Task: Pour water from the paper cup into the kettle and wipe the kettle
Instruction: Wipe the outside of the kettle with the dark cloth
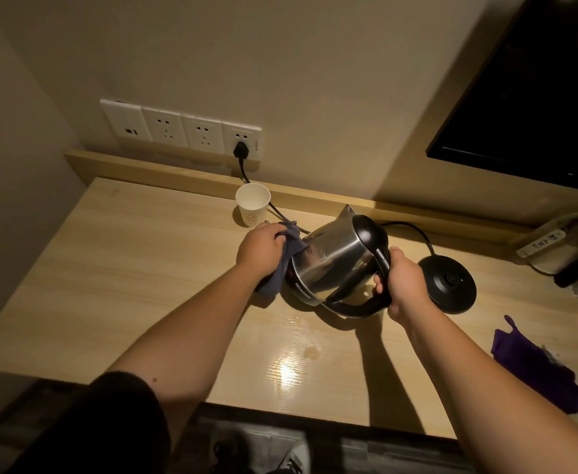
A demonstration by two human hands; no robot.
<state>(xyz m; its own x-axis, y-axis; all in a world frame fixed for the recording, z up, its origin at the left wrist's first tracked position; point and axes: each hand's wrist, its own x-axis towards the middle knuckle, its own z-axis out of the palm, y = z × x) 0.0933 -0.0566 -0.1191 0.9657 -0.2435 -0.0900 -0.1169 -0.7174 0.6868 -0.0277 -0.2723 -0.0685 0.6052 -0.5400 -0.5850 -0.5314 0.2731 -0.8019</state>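
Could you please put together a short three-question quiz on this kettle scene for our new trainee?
1. True or false: the kettle sits on its base.
2. Which hand holds the cloth? A) left B) right
3. Fill in: the paper cup stands ____ on the table.

Key:
1. False; it is tilted, off the base, held by the handle in the right hand.
2. A; the left hand presses it to the kettle's side.
3. Upright.

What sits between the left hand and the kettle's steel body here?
In the head view, a blue-grey cloth lies between the left hand and the kettle, pressed against its side. The right hand holds the handle.
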